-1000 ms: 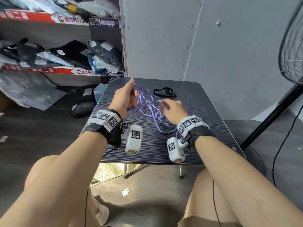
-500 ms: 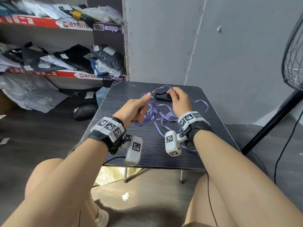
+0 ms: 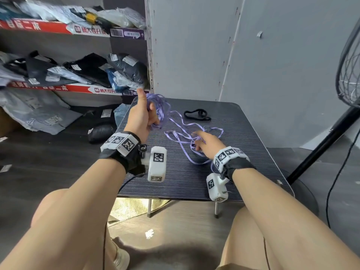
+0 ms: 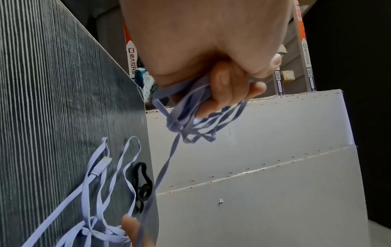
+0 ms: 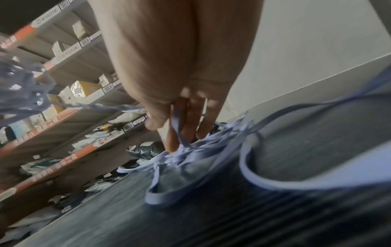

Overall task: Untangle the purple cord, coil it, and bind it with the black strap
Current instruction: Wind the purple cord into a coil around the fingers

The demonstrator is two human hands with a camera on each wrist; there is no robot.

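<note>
My left hand (image 3: 151, 115) is raised over the table's far left corner and grips a bundle of loops of the flat purple cord (image 3: 161, 108), its thumb pointing up. The left wrist view shows its fingers (image 4: 220, 86) curled round several loops of the cord (image 4: 186, 120). From there one strand runs down to the loose tangle (image 3: 187, 137) on the dark striped table (image 3: 243, 172). My right hand (image 3: 195, 140) reaches down into that tangle, a strand (image 5: 176, 123) caught between its fingers (image 5: 190, 127). The black strap (image 3: 196, 114) lies untouched farther back.
Shelves (image 3: 48, 88) with bagged parcels fill the left side, with more bags on the floor beneath. A grey wall (image 3: 272, 55) stands behind the table. A fan (image 3: 350, 65) on a black pole stands at the right. A cord plug (image 4: 101, 164) lies on the tabletop.
My left hand has lifted and moved back left with its bundle. My right hand has come back from near the strap and dropped onto the loose cord mid-table.
</note>
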